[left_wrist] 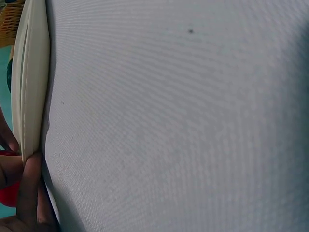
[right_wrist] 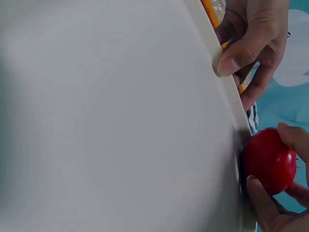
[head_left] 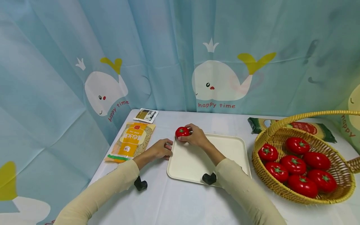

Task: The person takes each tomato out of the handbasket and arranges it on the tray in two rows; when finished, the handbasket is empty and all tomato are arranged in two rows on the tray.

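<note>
A red tomato point(head_left: 182, 132) with a green star-shaped stem sits at the far left corner of a cream rectangular tray point(head_left: 208, 159). My right hand point(head_left: 195, 136) grips it between thumb and fingers, as the right wrist view also shows with the tomato point(right_wrist: 269, 162) near the tray's rim. On the tray's left edge my left hand point(head_left: 160, 149) holds the rim, its thumb on top and fingers outside in the right wrist view. The left wrist view catches only the left fingers point(left_wrist: 30, 188) at the tray's edge point(left_wrist: 36, 87).
To the right stands a yellow wicker basket point(head_left: 260, 168) with a tall handle and several tomatoes point(head_left: 293, 164). Behind it lies a green and tan package point(head_left: 323, 132). At left are an orange bag of pasta point(head_left: 132, 140) and a small white sachet point(head_left: 146, 115). A whale-printed curtain point(head_left: 174, 62) backs the table.
</note>
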A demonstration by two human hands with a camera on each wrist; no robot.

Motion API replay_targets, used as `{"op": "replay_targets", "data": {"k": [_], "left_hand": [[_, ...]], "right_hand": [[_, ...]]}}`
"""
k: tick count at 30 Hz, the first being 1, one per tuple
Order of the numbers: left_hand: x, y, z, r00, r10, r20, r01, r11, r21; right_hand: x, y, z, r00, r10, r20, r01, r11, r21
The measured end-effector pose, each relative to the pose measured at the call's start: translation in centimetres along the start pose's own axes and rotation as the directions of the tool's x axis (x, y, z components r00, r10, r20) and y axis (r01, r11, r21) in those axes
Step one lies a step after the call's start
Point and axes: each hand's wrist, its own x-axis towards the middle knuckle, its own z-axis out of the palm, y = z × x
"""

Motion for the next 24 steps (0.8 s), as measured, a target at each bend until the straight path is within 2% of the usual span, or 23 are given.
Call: {"op": "replay_targets", "data": {"k": [11,24], "left_hand": [[0.16,-0.10,0.03,1.000,-0.002,0.009,0.002,1.000,-0.006],[0.12,-0.05,0.07,1.000,-0.005,-0.002,0.005,1.000,0.006]], "right_hand": [[-0.14,-0.34,-0.03,1.000,0.020,-0.006,-0.020,0.999,0.033],[-0.26,-0.54,-0.62,0.999,-0.006,0.054,0.006,1.000,-0.004]]}}
